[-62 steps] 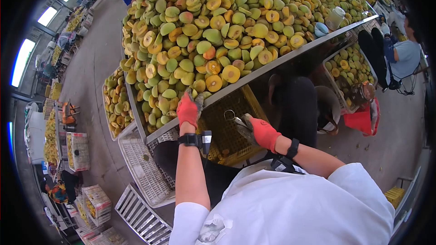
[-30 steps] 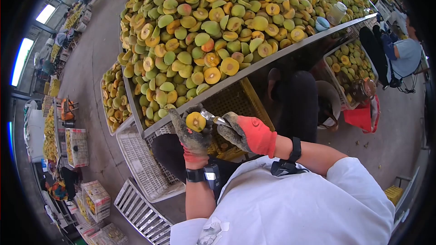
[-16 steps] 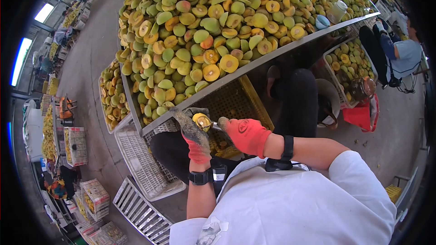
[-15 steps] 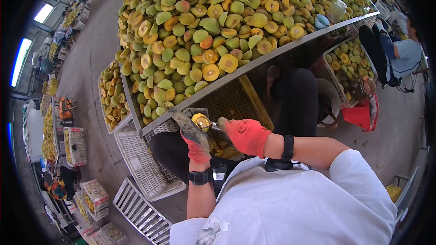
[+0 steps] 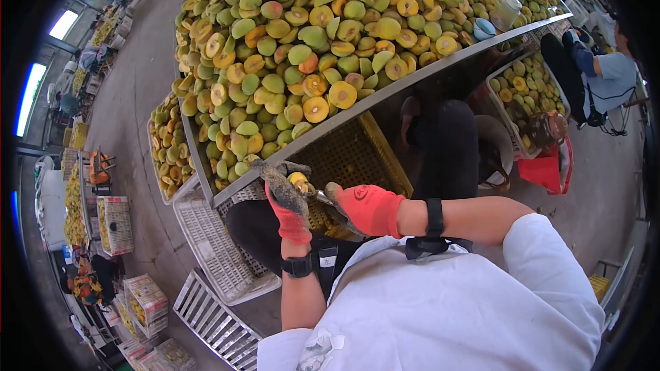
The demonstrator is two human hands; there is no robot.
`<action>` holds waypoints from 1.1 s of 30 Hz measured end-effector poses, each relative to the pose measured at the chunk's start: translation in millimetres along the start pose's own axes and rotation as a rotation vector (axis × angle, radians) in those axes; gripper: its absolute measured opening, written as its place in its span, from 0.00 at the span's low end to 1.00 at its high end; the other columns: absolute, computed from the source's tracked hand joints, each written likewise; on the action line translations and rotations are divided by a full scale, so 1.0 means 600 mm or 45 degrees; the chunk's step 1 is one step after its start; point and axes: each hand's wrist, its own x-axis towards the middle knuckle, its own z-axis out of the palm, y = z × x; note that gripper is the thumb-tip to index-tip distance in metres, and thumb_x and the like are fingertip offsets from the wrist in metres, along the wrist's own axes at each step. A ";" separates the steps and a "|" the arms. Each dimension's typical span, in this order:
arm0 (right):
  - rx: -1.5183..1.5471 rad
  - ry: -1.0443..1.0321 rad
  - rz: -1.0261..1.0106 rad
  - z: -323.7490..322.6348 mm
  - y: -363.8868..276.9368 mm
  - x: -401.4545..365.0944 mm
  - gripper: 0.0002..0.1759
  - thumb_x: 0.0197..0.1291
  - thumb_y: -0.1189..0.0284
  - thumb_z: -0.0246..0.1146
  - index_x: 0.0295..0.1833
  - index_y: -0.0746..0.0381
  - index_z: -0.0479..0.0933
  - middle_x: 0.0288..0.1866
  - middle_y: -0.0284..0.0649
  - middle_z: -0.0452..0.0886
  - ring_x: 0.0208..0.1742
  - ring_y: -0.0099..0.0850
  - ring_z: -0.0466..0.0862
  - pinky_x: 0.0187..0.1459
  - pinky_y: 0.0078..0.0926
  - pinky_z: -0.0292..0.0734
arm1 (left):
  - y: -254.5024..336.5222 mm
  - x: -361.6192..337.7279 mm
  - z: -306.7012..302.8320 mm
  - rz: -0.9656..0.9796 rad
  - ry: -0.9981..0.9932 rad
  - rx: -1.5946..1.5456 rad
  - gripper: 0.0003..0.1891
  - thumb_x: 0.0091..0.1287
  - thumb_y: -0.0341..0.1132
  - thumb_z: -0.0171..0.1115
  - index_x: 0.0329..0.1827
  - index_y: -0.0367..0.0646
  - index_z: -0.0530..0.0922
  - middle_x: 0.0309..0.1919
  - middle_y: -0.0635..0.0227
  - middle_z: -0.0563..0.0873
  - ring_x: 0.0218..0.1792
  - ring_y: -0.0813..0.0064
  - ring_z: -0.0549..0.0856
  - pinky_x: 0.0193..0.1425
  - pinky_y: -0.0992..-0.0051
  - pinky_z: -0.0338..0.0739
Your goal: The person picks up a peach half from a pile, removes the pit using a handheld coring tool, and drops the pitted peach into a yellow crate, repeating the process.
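My left hand (image 5: 284,196), in a red glove with a dirty grey palm, is closed around a yellow peach half (image 5: 300,181). My right hand (image 5: 368,207), in a similar red glove, grips a pitting spoon (image 5: 322,196) whose shiny metal end points at the fruit. The spoon's tip is right at the lower edge of the peach half, and its handle is hidden in the fist. Both hands are over my lap, just below the metal rim of a table (image 5: 330,124) heaped with green and yellow peach halves (image 5: 302,55).
Under the table edge is a yellow plastic crate (image 5: 385,148). A white basket (image 5: 227,268) stands left of my legs, near a slatted white rack (image 5: 216,316). A pale blue bowl (image 5: 484,29) and a clear jar (image 5: 507,12) sit on the fruit. Another person (image 5: 612,82) is at right.
The peach half has turned in my left hand, showing less of its cut face. My right hand has dropped slightly and tilted the spoon. The view has shifted a little.
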 end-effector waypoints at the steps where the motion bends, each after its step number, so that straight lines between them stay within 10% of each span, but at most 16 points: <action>1: 0.077 -0.041 0.040 -0.001 0.000 0.002 0.31 0.72 0.49 0.35 0.37 0.63 0.74 0.26 0.38 0.75 0.27 0.34 0.72 0.35 0.31 0.70 | -0.001 -0.001 0.000 0.087 -0.008 0.031 0.40 0.70 0.68 0.29 0.31 0.37 0.76 0.26 0.67 0.80 0.25 0.80 0.75 0.28 0.82 0.70; 5: 0.731 -0.182 0.186 0.011 -0.004 0.008 0.33 0.70 0.44 0.37 0.34 0.61 0.75 0.26 0.38 0.75 0.27 0.32 0.73 0.34 0.30 0.70 | -0.006 -0.001 -0.002 0.175 0.017 -0.038 0.40 0.70 0.67 0.30 0.31 0.37 0.76 0.26 0.67 0.80 0.25 0.80 0.75 0.29 0.82 0.70; 8: 0.454 -0.094 0.166 0.014 0.011 0.022 0.32 0.71 0.46 0.38 0.35 0.61 0.75 0.26 0.39 0.75 0.27 0.32 0.73 0.35 0.29 0.70 | -0.004 0.006 -0.008 0.092 -0.006 -0.051 0.39 0.70 0.67 0.33 0.31 0.37 0.76 0.26 0.68 0.79 0.25 0.81 0.74 0.28 0.82 0.69; 11: -0.603 0.275 -0.403 0.025 0.040 0.040 0.32 0.72 0.47 0.38 0.36 0.62 0.76 0.27 0.38 0.75 0.27 0.32 0.72 0.36 0.29 0.70 | -0.006 0.007 -0.016 0.070 -0.044 0.062 0.38 0.70 0.67 0.34 0.33 0.37 0.76 0.27 0.69 0.79 0.26 0.82 0.75 0.29 0.82 0.69; 16: 0.370 -0.118 0.037 0.008 -0.013 0.006 0.29 0.72 0.51 0.36 0.44 0.64 0.74 0.30 0.38 0.78 0.31 0.34 0.75 0.39 0.32 0.71 | 0.000 -0.002 -0.004 0.071 0.024 -0.019 0.36 0.71 0.66 0.35 0.34 0.38 0.75 0.27 0.70 0.79 0.25 0.83 0.73 0.29 0.82 0.67; 23: 0.329 -0.136 0.024 0.026 0.025 0.036 0.34 0.71 0.45 0.35 0.42 0.63 0.76 0.32 0.38 0.79 0.28 0.31 0.73 0.36 0.29 0.71 | 0.001 -0.004 -0.009 0.050 -0.042 0.214 0.36 0.70 0.67 0.36 0.32 0.39 0.77 0.28 0.71 0.79 0.28 0.81 0.73 0.33 0.79 0.67; 25: 1.187 -0.349 0.295 0.030 0.013 0.031 0.32 0.71 0.44 0.37 0.42 0.59 0.77 0.32 0.34 0.80 0.27 0.25 0.75 0.31 0.26 0.71 | -0.028 0.001 -0.011 0.239 -0.007 0.290 0.31 0.72 0.62 0.39 0.34 0.40 0.76 0.28 0.72 0.79 0.26 0.82 0.72 0.31 0.80 0.66; 27: 1.172 -0.443 0.279 0.032 0.034 0.044 0.31 0.70 0.44 0.37 0.42 0.57 0.77 0.32 0.33 0.80 0.27 0.23 0.75 0.28 0.25 0.70 | -0.039 -0.001 -0.013 0.425 0.032 0.361 0.26 0.73 0.58 0.42 0.36 0.42 0.76 0.27 0.74 0.79 0.25 0.84 0.71 0.29 0.81 0.65; 33: 0.839 -0.265 0.199 0.023 0.022 0.028 0.33 0.71 0.46 0.36 0.37 0.59 0.76 0.28 0.33 0.77 0.27 0.26 0.71 0.32 0.27 0.69 | -0.035 0.010 -0.018 -0.032 -0.140 0.033 0.27 0.72 0.59 0.44 0.34 0.42 0.75 0.27 0.72 0.80 0.24 0.84 0.72 0.29 0.81 0.67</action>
